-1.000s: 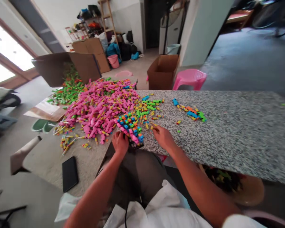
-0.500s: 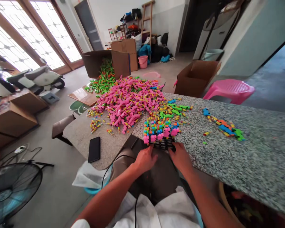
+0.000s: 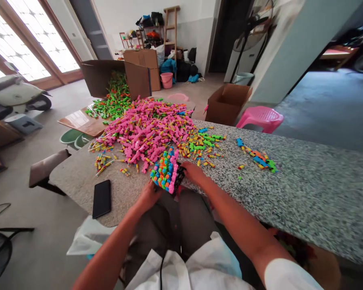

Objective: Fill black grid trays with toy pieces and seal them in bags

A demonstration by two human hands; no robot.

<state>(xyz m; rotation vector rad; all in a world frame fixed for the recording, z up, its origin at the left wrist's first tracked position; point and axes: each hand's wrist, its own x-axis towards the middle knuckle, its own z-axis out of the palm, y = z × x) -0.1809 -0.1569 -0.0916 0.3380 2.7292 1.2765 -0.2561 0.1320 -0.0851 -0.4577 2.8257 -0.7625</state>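
Observation:
Between my hands is a black rack packed with small plastic toy pieces [image 3: 165,171] in blue, green, orange and pink, with the pink ones along its right side. The rack [image 3: 179,174] is tilted over my lap at the table's edge. My left hand [image 3: 150,194] grips its lower left end, fingers partly hidden beneath it. My right hand [image 3: 192,171] is closed on the upper right side. Just beyond lies a large heap of pink toy pieces [image 3: 145,125], with yellow-and-red small parts [image 3: 101,161] scattered at its left.
Green pieces [image 3: 207,139] lie right of the heap, and a few blue and orange ones [image 3: 260,159] farther right on the granite tabletop [image 3: 305,189]. A black phone [image 3: 102,198] rests at left. Behind stands a tipped cardboard box [image 3: 98,76] spilling green pieces.
The filled rack has turned from facing away to standing slantwise, its pink row now on the right. My right hand has moved up along it, and the view has swung to the right.

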